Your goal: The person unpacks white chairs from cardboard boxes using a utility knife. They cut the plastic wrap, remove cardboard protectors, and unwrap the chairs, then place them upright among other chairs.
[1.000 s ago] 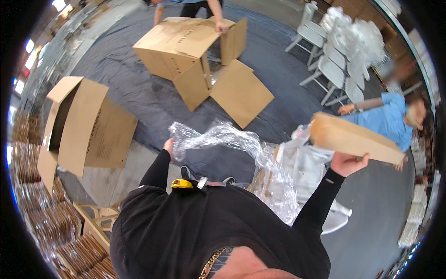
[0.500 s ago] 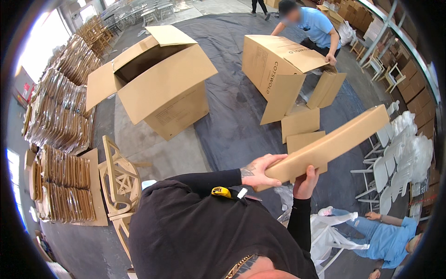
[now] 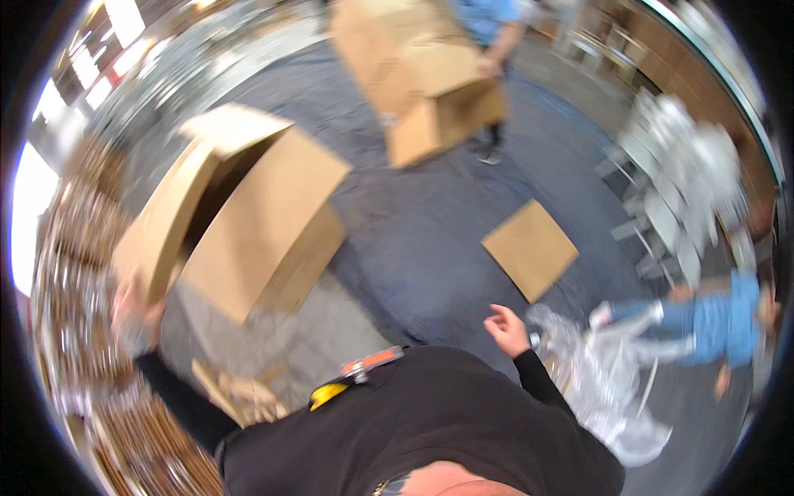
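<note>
My left hand (image 3: 136,321), blurred, grips the lower end of a long flat cardboard box (image 3: 157,227), held slanted at the left. That box lies against the opening of a large upright carton (image 3: 263,219) with its flaps spread; how far it reaches inside is hidden. My right hand (image 3: 507,332) is apart from everything at the right of my body, fingers loosely apart and nothing in them. Nearest to it are clear plastic wrap (image 3: 579,372) and a square cardboard sheet (image 3: 531,250) on the dark floor covering.
A co-worker in blue (image 3: 496,29) holds a second large carton (image 3: 413,74) at the far side. Pale chairs (image 3: 662,207) with wrapping line the right. Another person in blue (image 3: 719,318) is at the lower right. Stacked wrapped brown items (image 3: 70,322) and a wooden chair (image 3: 236,393) are at left.
The flat box has swung from right to far left, and my right hand has let go of it. The co-worker's carton has been raised and moved away, leaving the cardboard sheet on the floor.
</note>
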Available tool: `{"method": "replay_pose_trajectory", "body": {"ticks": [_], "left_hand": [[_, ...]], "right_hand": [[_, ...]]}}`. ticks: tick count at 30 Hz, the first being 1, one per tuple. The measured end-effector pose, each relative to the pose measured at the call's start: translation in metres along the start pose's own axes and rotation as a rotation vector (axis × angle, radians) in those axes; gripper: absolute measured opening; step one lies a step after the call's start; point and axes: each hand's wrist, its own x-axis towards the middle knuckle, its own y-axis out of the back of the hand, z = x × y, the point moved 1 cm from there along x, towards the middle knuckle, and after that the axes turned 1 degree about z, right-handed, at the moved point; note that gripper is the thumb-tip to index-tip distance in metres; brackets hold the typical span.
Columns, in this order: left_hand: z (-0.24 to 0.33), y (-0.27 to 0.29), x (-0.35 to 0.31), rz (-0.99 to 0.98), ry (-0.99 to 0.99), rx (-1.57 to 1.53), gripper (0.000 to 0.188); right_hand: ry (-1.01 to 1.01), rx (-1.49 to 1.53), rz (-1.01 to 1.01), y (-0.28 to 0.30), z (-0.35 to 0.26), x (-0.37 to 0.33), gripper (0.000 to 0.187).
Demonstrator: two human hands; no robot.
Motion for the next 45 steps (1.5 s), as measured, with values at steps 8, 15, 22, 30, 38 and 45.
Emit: {"method": "replay_pose_trajectory", "body": {"ticks": [8, 15, 22, 30, 38, 45], "left_hand": [[0.038, -0.084, 0.139, -0.166, 0.121, 0.641, 0.044], [0.239, -0.150, 0.122, -0.216, -0.580, -0.794, 0.041], [0.429, -0.223, -0.121, -1.195, -0.856, -0.888, 0.041], [0.536, -0.192, -0.316, -1.486, -1.281, -0.628, 0.044], [0.604, -0.157, -0.396, -1.638, -1.223, -0.265, 0.046], [0.627, -0.152, -0.408, -1.486, -1.461, -0.028, 0.049]], "right_hand": [[-0.069, -0.239, 0.003, -0.002, 0.022, -0.016, 0.054], [-0.482, -0.435, 0.476, 0.056, 0.090, -0.108, 0.064], [-0.993, -0.808, 1.197, 0.201, 0.130, -0.264, 0.089], [-1.050, -0.769, 1.006, 0.269, 0.186, -0.348, 0.048], [-0.514, -0.551, 0.450, 0.099, 0.214, -0.392, 0.026], [-1.832, -0.074, -0.172, 0.069, 0.292, -0.616, 0.031]]}}
